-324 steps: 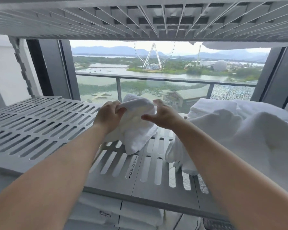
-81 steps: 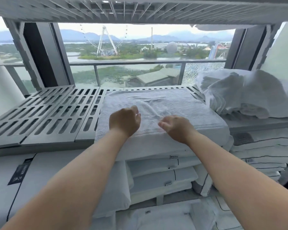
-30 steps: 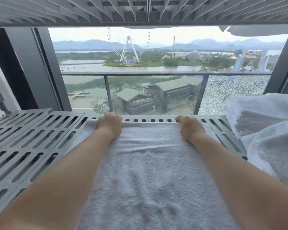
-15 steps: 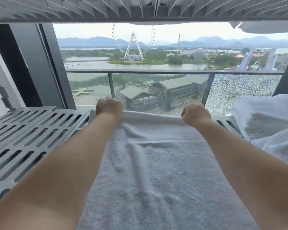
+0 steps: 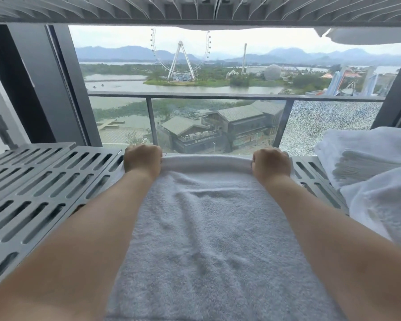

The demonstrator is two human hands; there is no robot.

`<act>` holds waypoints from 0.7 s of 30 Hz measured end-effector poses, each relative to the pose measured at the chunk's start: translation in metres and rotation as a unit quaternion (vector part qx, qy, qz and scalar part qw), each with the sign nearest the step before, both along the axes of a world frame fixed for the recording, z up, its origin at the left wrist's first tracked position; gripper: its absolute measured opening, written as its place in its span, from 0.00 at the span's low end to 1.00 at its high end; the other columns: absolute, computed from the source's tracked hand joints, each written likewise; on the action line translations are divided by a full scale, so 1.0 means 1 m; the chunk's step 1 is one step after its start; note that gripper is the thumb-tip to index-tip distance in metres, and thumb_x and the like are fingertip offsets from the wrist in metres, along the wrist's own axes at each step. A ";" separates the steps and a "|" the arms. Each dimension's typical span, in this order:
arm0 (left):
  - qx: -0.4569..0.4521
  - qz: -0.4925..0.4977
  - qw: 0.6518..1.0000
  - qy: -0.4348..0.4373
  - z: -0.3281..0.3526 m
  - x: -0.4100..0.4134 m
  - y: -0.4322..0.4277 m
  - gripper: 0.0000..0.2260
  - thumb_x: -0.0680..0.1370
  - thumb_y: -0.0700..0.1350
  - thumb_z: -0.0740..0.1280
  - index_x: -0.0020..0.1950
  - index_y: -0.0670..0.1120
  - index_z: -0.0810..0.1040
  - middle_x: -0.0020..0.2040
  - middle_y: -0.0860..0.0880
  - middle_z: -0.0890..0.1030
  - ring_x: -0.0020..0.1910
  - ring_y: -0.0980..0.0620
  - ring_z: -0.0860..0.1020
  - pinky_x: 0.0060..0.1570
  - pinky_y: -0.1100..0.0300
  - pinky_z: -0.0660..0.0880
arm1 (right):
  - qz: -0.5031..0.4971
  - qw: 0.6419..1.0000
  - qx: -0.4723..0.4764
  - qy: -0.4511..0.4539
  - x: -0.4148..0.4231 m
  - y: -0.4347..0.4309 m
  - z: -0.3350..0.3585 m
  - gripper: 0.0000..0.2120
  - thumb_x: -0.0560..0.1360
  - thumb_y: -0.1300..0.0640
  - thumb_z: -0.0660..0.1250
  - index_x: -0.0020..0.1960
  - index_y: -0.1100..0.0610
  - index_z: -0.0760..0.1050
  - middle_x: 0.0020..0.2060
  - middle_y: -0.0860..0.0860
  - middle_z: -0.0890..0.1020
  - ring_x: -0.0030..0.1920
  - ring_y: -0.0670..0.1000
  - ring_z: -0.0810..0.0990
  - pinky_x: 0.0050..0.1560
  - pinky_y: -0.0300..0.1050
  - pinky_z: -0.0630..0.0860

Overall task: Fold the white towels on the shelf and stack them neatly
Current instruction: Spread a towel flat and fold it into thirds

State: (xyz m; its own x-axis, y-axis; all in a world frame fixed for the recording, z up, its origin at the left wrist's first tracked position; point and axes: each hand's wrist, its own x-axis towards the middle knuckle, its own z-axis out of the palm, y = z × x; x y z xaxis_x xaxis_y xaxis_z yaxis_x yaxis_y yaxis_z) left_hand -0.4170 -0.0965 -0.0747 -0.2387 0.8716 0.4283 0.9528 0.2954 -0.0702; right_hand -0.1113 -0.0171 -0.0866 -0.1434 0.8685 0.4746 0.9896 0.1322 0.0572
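Now both hands are closed into fists on the far edge of the towel (image 5: 208, 239), which lies spread flat along the middle of the slotted shelf (image 5: 39, 181) and runs from its far edge toward the near one. The left hand (image 5: 142, 159) grips the far left corner and the right hand (image 5: 270, 163) grips the far right corner, knuckles up, fingers curled under the hem. Between them the edge is rolled up slightly off the shelf, so the grip looks meant to lift that end evenly and carry it back over the rest for a fold. Holding both corners keeps the hem straight and taut, which should help the halves line up. More towels (image 5: 366, 158) sit bunched at the shelf's right end, near the right arm, apparently awaiting folding. Soft creases run along the spread cloth.
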 end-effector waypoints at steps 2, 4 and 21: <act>0.029 -0.005 0.999 -0.030 0.000 -0.002 -0.007 0.09 0.80 0.40 0.62 0.46 0.49 0.81 0.40 0.49 0.81 0.41 0.46 0.77 0.53 0.51 0.71 | 0.001 0.999 0.032 0.035 0.001 -0.007 0.000 0.08 0.78 0.58 0.65 0.48 0.58 0.83 0.43 0.54 0.82 0.46 0.56 0.79 0.50 0.48 0.75; 0.056 -0.014 0.997 -0.049 0.002 -0.006 -0.014 0.09 0.79 0.40 0.62 0.47 0.48 0.81 0.38 0.48 0.81 0.40 0.45 0.77 0.53 0.50 0.71 | 0.008 0.995 0.074 0.059 0.003 -0.014 0.001 0.08 0.77 0.59 0.66 0.47 0.59 0.83 0.45 0.56 0.81 0.49 0.58 0.78 0.52 0.50 0.75; 0.204 -0.098 0.972 -0.066 -0.013 -0.007 -0.090 0.05 0.79 0.42 0.67 0.45 0.45 0.82 0.38 0.44 0.81 0.37 0.43 0.78 0.36 0.55 0.68 | 0.018 0.983 0.137 0.119 0.009 -0.125 -0.008 0.04 0.72 0.63 0.67 0.45 0.61 0.80 0.41 0.57 0.82 0.49 0.59 0.77 0.37 0.43 0.66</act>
